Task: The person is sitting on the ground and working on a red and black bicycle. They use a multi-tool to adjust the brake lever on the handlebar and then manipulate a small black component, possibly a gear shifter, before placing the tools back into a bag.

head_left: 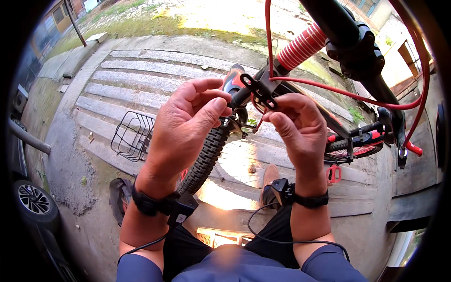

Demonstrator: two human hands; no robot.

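Observation:
A bicycle with a red-and-white striped head tube (300, 47) stands before me. A black slotted bracket (259, 89) is on the front of it, above the fork and the knobby front tyre (204, 160). My left hand (188, 122) is just left of the bracket, fingers bent but apart, with nothing visible in them; some fingertips are hidden. My right hand (296, 131) has curled fingers at the bracket's lower end, near a thin red cable. What its fingertips hold is too small to make out. A red cable (329, 88) loops across toward the handlebar.
A black wire basket (130, 125) lies on the striped paving at left. A car wheel (34, 197) is at far left, near a metal pole (33, 138). A red pedal (333, 173) and wooden boards (413, 174) are at right. My shoe (269, 178) is below.

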